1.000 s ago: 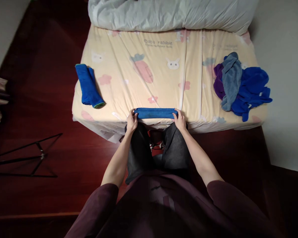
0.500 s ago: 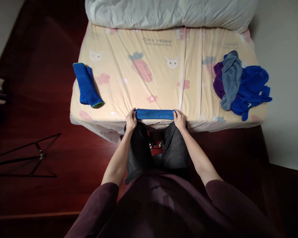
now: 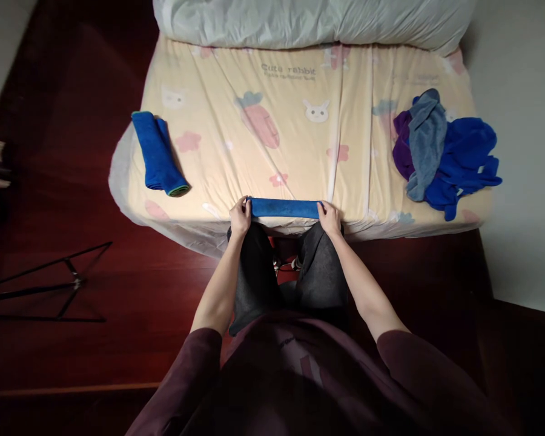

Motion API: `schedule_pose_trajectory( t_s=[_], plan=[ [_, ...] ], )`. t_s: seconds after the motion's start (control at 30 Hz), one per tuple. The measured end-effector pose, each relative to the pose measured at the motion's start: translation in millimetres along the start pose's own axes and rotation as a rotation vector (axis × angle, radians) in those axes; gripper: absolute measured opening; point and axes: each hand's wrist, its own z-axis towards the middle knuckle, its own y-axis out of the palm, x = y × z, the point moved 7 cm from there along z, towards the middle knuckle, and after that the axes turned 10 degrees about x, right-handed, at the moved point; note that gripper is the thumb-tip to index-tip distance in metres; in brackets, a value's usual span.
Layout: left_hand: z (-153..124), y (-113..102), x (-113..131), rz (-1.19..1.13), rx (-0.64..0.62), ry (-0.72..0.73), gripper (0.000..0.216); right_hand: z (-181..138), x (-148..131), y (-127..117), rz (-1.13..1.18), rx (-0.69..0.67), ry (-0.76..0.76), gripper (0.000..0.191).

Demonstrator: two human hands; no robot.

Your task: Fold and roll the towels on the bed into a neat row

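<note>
L hand (image 3: 240,217): grip closed on L end of folded blue strip (image 3: 285,208). R hand (image 3: 329,218): grip closed on its R end. Strip runs straight btwn them, on near side of carrot print (image 3: 261,125), along edge of bed (image 3: 227,172); can't tell if it rests there. Dark trousers (image 3: 254,290) nearer still, same side of print. L of print: green-edged blue bundle (image 3: 158,154), lying slanted. Well R of print: loose heap, i.e. purple cloth (image 3: 402,157), grey cloth (image 3: 424,145) on top, bright blue cloth (image 3: 472,145) rightmost. Beyond print: "Cute rabbit" lettering (image 3: 288,71), then pale quilt (image 3: 300,24). Far L of print, nearer side: tripod (image 3: 76,282) on floor (image 3: 154,339), partly out of view.
</note>
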Motion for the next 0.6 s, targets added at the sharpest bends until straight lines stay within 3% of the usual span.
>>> schedule_pose_trajectory(
  t_s=[0.17, 0.33, 0.4, 0.47, 0.53, 0.6],
  plan=[
    [-0.6, -4.3, -0.6, 0.035, 0.035, -0.054, 0.038, -0.2, 1.1, -0.9, -0.024, 0.028, 0.007, 0.052],
    [-30.6, -38.7, 15.0, 0.109, 0.141, -0.053, 0.020, 0.3, -1.2, -8.1, -0.070, 0.086, 0.038, 0.046],
    [-53.2, -42.6, 25.9, 0.108, 0.069, -0.038, 0.014, -0.1, -1.4, -9.6, -0.101, 0.073, 0.069, 0.041],
    [-75.1, -33.0, 37.1, 0.038, -0.080, -0.062, 0.007, -1.3, -1.5, -10.8, -0.123, 0.051, 0.097, 0.035],
    [-89.6, -17.5, 41.8, -0.114, -0.170, -0.237, 0.006, -3.1, -1.7, -13.1, -0.121, 0.042, 0.109, 0.029],
    [-95.9, 0.1, 40.6, -0.332, -0.159, -0.541, 0.014, -5.1, -2.4, -16.4, -0.086, 0.049, 0.100, 0.026]
  ],
)
